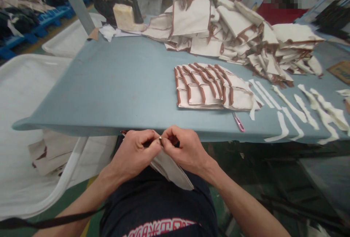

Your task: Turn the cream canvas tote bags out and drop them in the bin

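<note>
In front of my body, just off the table's near edge, both hands pinch one off-white fabric piece (175,173) with a dark edge. My left hand (133,151) grips it between thumb and fingertips. My right hand (187,149) pinches the same spot, its fingertips almost touching the left ones. The cloth hangs down below the fingers against my dark shirt. Whatever small detail lies between the fingertips is mostly hidden. Beyond my hands, a fanned stack of cream fabric pieces with brown binding (201,98) lies on the blue table (109,84).
A pink-handled tool (239,123) lies near the table edge, left of several white fabric strips (290,102). A large heap of cream pieces (191,16) covers the back. White tubs (69,171) stand at the left, one holding fabric (51,147). A person in red (281,14) is beyond the table.
</note>
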A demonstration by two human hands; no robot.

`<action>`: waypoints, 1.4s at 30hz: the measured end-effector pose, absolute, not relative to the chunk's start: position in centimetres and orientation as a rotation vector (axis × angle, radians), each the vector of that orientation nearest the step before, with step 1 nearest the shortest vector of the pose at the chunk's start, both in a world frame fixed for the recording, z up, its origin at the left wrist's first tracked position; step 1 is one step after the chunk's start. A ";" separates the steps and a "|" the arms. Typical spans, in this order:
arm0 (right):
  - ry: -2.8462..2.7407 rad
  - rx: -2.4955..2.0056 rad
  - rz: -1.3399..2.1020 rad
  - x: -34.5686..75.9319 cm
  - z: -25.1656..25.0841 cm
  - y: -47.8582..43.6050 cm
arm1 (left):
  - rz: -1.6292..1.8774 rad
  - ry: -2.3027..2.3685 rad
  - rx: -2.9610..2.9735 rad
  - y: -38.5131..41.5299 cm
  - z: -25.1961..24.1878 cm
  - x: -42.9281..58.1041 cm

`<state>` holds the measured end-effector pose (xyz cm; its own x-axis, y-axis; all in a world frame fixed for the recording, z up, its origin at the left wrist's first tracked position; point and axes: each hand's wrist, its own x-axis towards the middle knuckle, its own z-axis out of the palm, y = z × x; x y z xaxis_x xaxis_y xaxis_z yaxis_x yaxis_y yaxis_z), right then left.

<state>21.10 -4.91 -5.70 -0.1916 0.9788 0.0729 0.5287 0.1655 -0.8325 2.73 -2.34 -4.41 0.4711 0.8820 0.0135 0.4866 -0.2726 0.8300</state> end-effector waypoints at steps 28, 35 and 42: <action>-1.341 -1.449 1.255 20.9 -5.1 -6.2 | 0.663 1.011 1.750 -2.6 -5.2 3.2; -1.373 -1.459 1.183 21.4 -5.3 -6.5 | 0.641 0.965 1.786 -2.5 -5.1 3.3; -1.585 -1.505 0.805 21.6 -5.3 -7.0 | 0.724 0.944 1.896 -2.9 -4.4 4.0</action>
<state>21.60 -7.03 -5.28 0.0168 0.9930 0.1171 0.4907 0.0939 -0.8663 4.00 -2.90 -4.45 0.5424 0.8326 0.1121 0.3245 -0.3308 0.8862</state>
